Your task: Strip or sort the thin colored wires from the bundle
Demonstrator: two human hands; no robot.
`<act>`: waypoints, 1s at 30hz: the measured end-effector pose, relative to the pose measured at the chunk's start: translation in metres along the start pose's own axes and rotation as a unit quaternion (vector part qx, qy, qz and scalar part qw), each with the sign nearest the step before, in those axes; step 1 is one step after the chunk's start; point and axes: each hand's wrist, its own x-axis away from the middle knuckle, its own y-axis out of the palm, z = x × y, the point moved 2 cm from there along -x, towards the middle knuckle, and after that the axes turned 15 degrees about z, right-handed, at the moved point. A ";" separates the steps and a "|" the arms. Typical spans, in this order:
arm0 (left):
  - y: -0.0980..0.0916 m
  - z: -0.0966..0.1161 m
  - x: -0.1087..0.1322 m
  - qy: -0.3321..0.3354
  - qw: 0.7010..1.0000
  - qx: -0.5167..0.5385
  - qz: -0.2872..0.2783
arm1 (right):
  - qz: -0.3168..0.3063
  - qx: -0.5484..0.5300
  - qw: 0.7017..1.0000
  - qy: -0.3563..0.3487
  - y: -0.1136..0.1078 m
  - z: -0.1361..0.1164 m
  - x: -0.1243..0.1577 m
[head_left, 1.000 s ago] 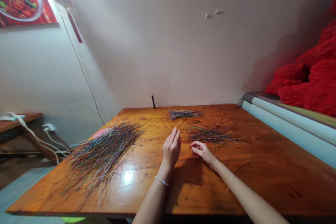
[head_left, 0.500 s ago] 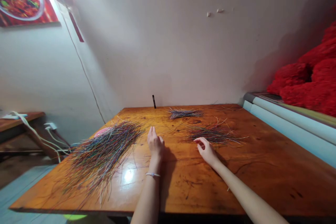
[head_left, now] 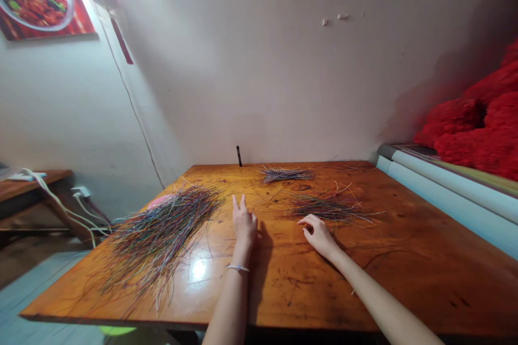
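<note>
My left hand (head_left: 244,220) rests on the wooden table (head_left: 404,264) with two fingers stretched forward and apart, just right of a big heap of thin multicoloured wires (head_left: 162,234); it holds nothing. My right hand (head_left: 318,232) lies on the table with its fingers curled, close to the near edge of a smaller dark pile of wires (head_left: 324,206). Whether anything is pinched in it is hidden. A third small bundle of wires (head_left: 285,174) lies further back.
A small black stick-like object (head_left: 238,156) stands at the table's far edge by the wall. A pink thing (head_left: 158,201) peeks from under the big heap. Red fluffy material (head_left: 477,129) lies on a pale chest freezer (head_left: 445,188) at right. Cables and a side table (head_left: 32,183) are at left.
My left hand swung left from the middle toward the big heap, then spread two fingers. My right hand shifted slightly forward toward the small pile and stayed curled.
</note>
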 end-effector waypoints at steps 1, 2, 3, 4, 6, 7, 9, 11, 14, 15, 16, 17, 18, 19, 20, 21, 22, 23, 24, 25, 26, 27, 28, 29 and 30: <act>-0.001 0.002 0.001 0.012 1.000 -0.006 -0.006 | 0.000 0.001 1.000 0.000 0.000 0.000 0.000; -0.001 0.005 0.001 0.026 0.999 -0.012 -0.017 | 0.000 0.001 1.000 -0.001 0.000 -0.001 0.000; -0.001 0.008 0.002 0.041 0.998 -0.018 -0.038 | 0.000 0.002 1.000 -0.002 -0.001 -0.001 0.000; 0.000 0.011 0.003 0.059 0.996 -0.020 -0.069 | 0.000 0.003 1.000 -0.003 -0.001 -0.002 0.000; 0.002 0.018 0.006 0.100 0.983 -0.013 -0.152 | 0.000 0.003 1.000 -0.008 -0.001 -0.003 -0.001; 0.004 0.022 0.008 0.119 0.974 -0.009 -0.193 | 0.000 0.003 1.000 -0.013 -0.001 -0.004 -0.001; 0.006 0.030 0.014 0.143 0.957 -0.016 -0.251 | -0.002 0.005 1.000 -0.029 -0.001 -0.005 -0.001; 0.007 0.037 0.019 0.147 0.948 -0.033 -0.279 | -0.011 0.013 0.999 -0.049 -0.002 -0.007 -0.001; 0.008 0.044 0.024 0.148 0.942 -0.042 -0.298 | -0.048 0.034 0.996 -0.070 -0.003 -0.009 -0.001; 0.009 0.045 0.025 0.150 0.941 -0.042 -0.301 | -0.064 0.042 0.994 -0.073 -0.003 -0.010 -0.001; 0.010 0.045 0.026 0.152 0.940 -0.041 -0.302 | -0.079 0.049 0.993 -0.075 -0.003 -0.010 0.000; 0.011 0.044 0.026 0.152 0.940 -0.041 -0.301 | -0.092 0.054 0.992 -0.073 -0.003 -0.011 0.000; 0.011 0.043 0.027 0.152 0.941 -0.041 -0.300 | -0.103 0.059 0.991 -0.069 -0.003 -0.011 0.000; 0.012 0.042 0.027 0.154 0.941 -0.040 -0.298 | -0.113 0.062 0.990 -0.065 -0.002 -0.012 0.001; 0.013 0.040 0.028 0.156 0.942 -0.039 -0.294 | -0.122 0.066 0.989 -0.061 -0.002 -0.012 0.002; 0.014 0.039 0.028 0.160 0.942 -0.037 -0.292 | -0.129 0.070 0.987 -0.059 -0.001 -0.013 0.002; 0.014 0.038 0.029 0.164 0.942 -0.036 -0.291 | -0.133 0.075 0.987 -0.058 0.000 -0.013 0.003; 0.014 0.038 0.029 0.167 0.942 -0.035 -0.289 | -0.137 0.079 0.986 -0.058 0.001 -0.013 0.003; 0.014 0.038 0.029 0.170 0.942 -0.033 -0.289 | -0.139 0.082 0.985 -0.058 0.001 -0.013 0.004; 0.014 0.038 0.030 0.169 0.942 -0.030 -0.287 | -0.141 0.084 0.985 -0.057 0.002 -0.013 0.005; 0.014 0.038 0.030 0.166 0.944 -0.027 -0.285 | -0.142 0.085 0.985 -0.056 0.002 -0.012 0.005; 0.014 0.038 0.030 0.161 0.945 -0.025 -0.283 | -0.145 0.087 0.984 -0.055 0.003 -0.012 0.005; 0.013 0.039 0.030 0.157 0.947 -0.023 -0.281 | -0.148 0.088 0.984 -0.055 0.003 -0.012 0.005; 0.013 0.039 0.029 0.152 0.948 -0.021 -0.278 | -0.151 0.090 0.983 -0.055 0.003 -0.011 0.006; 0.013 0.039 0.029 0.147 0.951 -0.017 -0.273 | -0.153 0.092 0.982 -0.056 0.003 -0.011 0.006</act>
